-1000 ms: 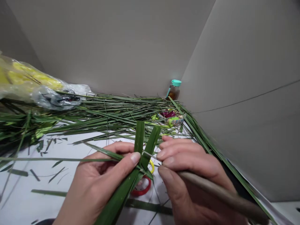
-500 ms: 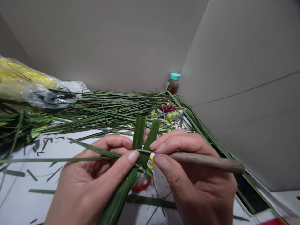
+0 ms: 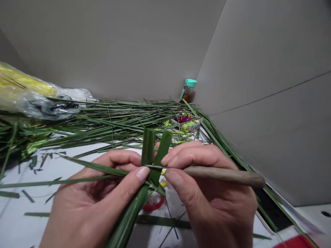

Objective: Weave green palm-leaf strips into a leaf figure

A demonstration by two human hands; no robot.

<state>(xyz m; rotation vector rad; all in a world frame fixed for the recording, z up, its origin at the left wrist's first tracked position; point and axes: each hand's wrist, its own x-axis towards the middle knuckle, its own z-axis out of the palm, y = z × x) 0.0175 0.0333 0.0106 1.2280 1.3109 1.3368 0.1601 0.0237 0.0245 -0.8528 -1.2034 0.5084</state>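
My left hand [image 3: 111,193] pinches a folded weave of green leaf strips [image 3: 126,220] between thumb and fingers. Two short leaf ends [image 3: 163,144] stand up from its top, and narrow strips stick out to the left. In my right hand [image 3: 207,186] is an awl [image 3: 222,174] with a wooden handle, gripped close to its thin metal point. That point lies across the front of the upright leaf ends, its tip beside my left thumb. Behind the weave, scissors with red and yellow handle loops [image 3: 154,205] are partly hidden.
A long heap of green leaves [image 3: 124,117] covers the back of the white table [image 3: 18,206]. At the left lies a clear plastic bag [image 3: 33,93] with yellow contents. A teal-lidded bottle [image 3: 188,91] stands in the corner; a dark phone [image 3: 271,210] lies at the right.
The whole view has shifted slightly, so everything sits a little farther left. Both hands keep nearly the same hold, with the awl point still across the leaf ends.
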